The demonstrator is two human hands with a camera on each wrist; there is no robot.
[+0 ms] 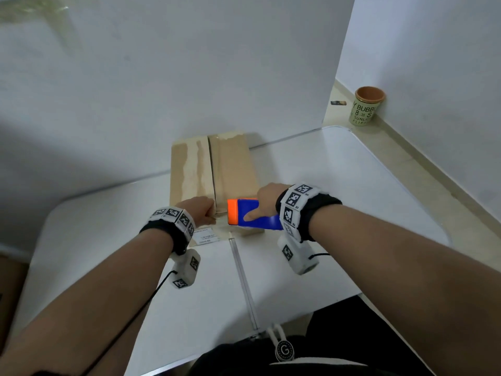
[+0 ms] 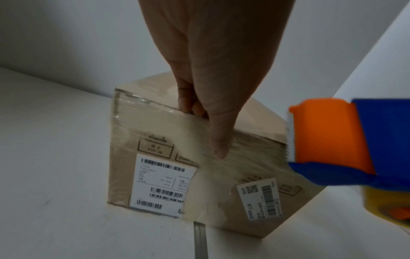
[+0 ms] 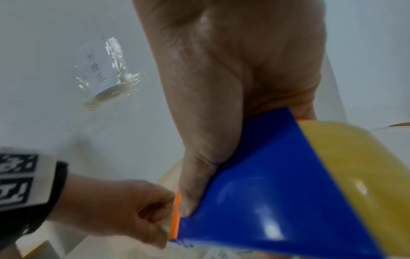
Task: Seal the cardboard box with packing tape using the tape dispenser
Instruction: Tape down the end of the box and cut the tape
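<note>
A brown cardboard box (image 1: 195, 169) stands on the white table, its back against the wall. My left hand (image 1: 200, 210) is at the box's near top edge. In the left wrist view my left hand (image 2: 206, 129) has its fingers curled over that edge, and its thumb presses clear tape (image 2: 255, 149) onto the box (image 2: 124, 157) front. The tape runs right to the blue and orange tape dispenser (image 2: 332, 136). My right hand (image 1: 260, 210) grips the dispenser (image 1: 252, 214) just right of the left hand, at the box's near edge. The right wrist view shows my right hand (image 3: 221, 122) round the blue dispenser body (image 3: 255, 201) beside the yellowish tape roll (image 3: 355, 166).
The white folding table (image 1: 339, 180) has a metal seam (image 1: 244, 280) running toward me. White walls close in behind the box. A green cup (image 1: 367, 105) stands on the floor at the far right. Barcode labels (image 2: 162, 182) cover the box front.
</note>
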